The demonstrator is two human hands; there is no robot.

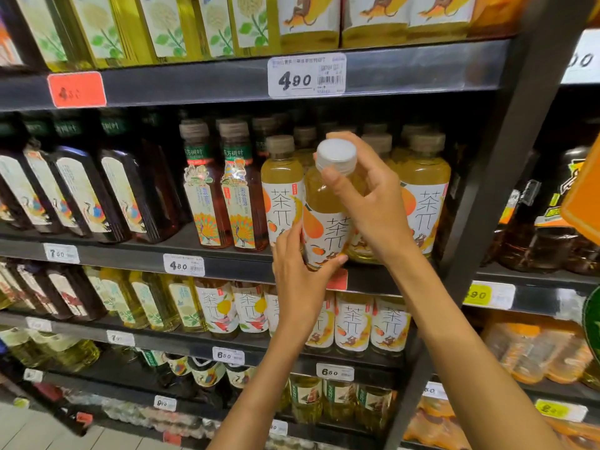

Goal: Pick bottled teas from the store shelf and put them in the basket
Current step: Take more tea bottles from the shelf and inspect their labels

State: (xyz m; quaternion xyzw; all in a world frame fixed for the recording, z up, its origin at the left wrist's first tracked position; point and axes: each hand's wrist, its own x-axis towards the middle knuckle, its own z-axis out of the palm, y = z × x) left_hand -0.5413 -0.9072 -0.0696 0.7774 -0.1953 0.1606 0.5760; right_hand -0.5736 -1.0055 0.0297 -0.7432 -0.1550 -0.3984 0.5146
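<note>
Up at the middle shelf [227, 251], I've got the tea bottle [328, 219] tilted out of its row: right hand [373, 203] pinching the neck at 12 o'clock, left hand [298, 271] cupping the base at 6. Two-handed probably keeps it from slipping. Basket's not in view.

The dark store shelf [227, 251] carries yellow tea bottles [425, 190]; left of them stand two reddish tea bottles [224, 193], then dark-brown bottles [107, 190].
</note>
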